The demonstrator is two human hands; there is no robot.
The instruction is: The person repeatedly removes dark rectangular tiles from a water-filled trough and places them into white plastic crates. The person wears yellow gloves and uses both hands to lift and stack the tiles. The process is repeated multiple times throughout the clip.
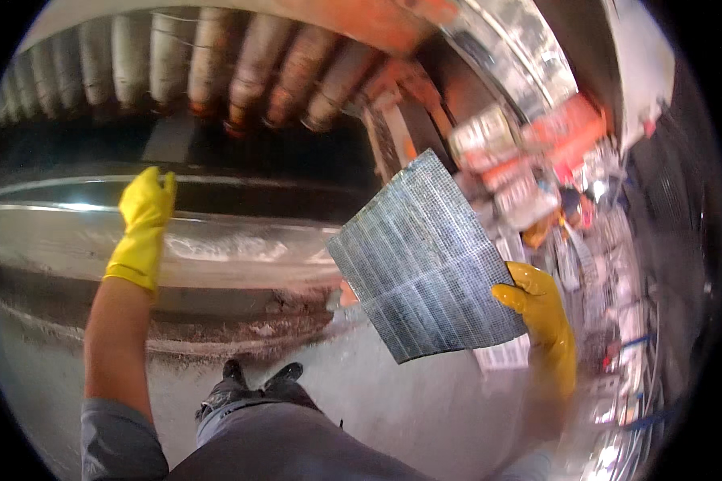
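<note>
My right hand (542, 309), in a wet yellow rubber glove, grips a grey grid-patterned sheet (425, 264) by its right edge, thumb lying over the top face. The sheet is four-sided, thin and slightly bowed, tilted in front of me with fine squares and paler bands across it. My left hand (145, 220), gloved in yellow too, is over the metal rim (249, 228) of a long dark trough. Its fingers are loosely bent with a small gap at the tips, and nothing shows between them. Whether it touches the rim I cannot tell.
A row of stained upright cylinders (208, 64) hangs above the dark trough interior (281, 156). At the right stand orange-and-white containers (565, 132) and a cluttered heap of packets and other items (594, 264). My shoes (285, 373) are on a grey floor (393, 401) beside the trough's dirty base.
</note>
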